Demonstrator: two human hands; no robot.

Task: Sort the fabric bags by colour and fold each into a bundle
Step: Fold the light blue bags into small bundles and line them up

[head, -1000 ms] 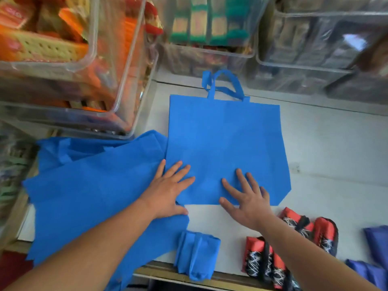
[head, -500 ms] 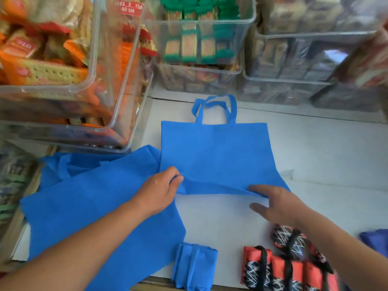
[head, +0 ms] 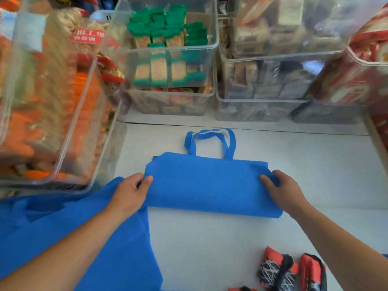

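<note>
Both hands pinch the folded blue bag: left hand (head: 131, 193) and right hand (head: 282, 189) at its ends, mid-surface. Align edges squarely, press the crease flat, then fold again.

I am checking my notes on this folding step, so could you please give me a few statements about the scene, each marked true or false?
1. Both hands grip the blue bag, the left hand at its left edge and the right hand at its right edge. True.
2. The bag lies fully open and unfolded. False: its lower part is folded up over itself, leaving a short wide band.
3. The bag's handles point away from the person, toward the clear bins. True.
4. The red patterned bundles rest on top of the blue bag. False: they lie apart from it, near the bottom right.
5. The more blue fabric lies to the person's left. True.
</note>
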